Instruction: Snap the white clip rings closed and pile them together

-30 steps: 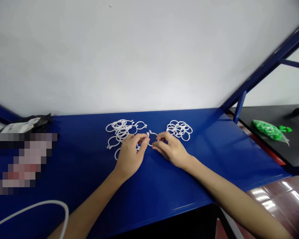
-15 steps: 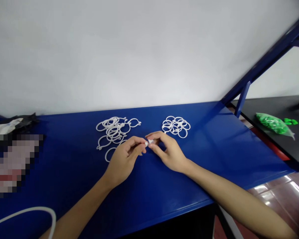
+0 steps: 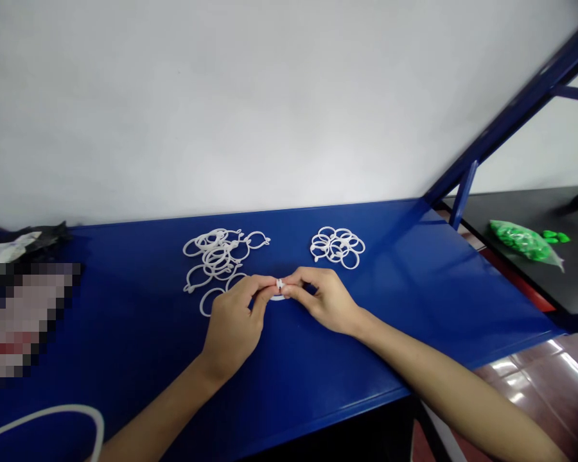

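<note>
My left hand (image 3: 234, 324) and my right hand (image 3: 325, 298) meet over the blue table (image 3: 414, 301), both pinching one white plastic ring (image 3: 279, 287) at its two ends, fingertips almost touching. The ring is mostly hidden by my fingers. Behind my left hand lies a loose pile of open white rings (image 3: 219, 256). Behind my right hand lies a tidy cluster of closed white rings (image 3: 337, 246).
A black bag with a white label (image 3: 22, 240) lies at the far left, with a blurred patch below it. A white hose loop (image 3: 52, 417) curves at the bottom left. A bag of green pieces (image 3: 523, 240) rests on a black table at the right. A blue frame post (image 3: 462, 192) stands between the tables.
Both hands drew back toward me from the piles with the ring. Its two ends, apart a second ago, are now pinched together between my fingertips.
</note>
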Demonstrator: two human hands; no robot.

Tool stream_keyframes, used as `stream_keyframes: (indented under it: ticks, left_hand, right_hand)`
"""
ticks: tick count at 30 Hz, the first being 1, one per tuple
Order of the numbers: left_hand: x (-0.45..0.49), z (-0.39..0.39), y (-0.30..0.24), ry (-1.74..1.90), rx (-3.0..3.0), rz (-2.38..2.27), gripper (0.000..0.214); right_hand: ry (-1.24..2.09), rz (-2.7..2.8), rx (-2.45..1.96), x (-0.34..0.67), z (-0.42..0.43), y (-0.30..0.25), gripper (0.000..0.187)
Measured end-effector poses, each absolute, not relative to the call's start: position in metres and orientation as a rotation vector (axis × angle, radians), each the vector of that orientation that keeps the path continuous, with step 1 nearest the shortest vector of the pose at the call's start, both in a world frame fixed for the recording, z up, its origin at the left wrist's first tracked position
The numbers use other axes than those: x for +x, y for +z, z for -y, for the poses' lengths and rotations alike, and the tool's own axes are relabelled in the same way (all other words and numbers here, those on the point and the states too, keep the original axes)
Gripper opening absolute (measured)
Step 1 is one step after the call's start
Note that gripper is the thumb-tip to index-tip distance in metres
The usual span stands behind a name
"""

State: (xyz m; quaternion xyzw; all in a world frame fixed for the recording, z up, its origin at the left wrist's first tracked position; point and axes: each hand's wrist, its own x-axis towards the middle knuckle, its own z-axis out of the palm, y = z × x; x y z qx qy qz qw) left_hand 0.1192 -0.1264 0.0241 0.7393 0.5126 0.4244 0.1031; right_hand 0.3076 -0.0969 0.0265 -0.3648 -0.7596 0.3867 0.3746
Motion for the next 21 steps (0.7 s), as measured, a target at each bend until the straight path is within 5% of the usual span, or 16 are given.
stream_keyframes:
  ticks: [13, 21]
  left_hand:
    - [0.117, 0.121, 0.019, 1.215, 2.817, -1.218, 0.023]
    - [0.112, 0.087, 0.004, 0.76, 2.761, -1.783, 0.043]
  right_hand:
    - [0.74, 2.271, -0.853, 0.316, 0.098, 0.028, 0.019]
    - [-0.038, 2.154, -1.503, 0.353, 0.061, 0.041, 0.021]
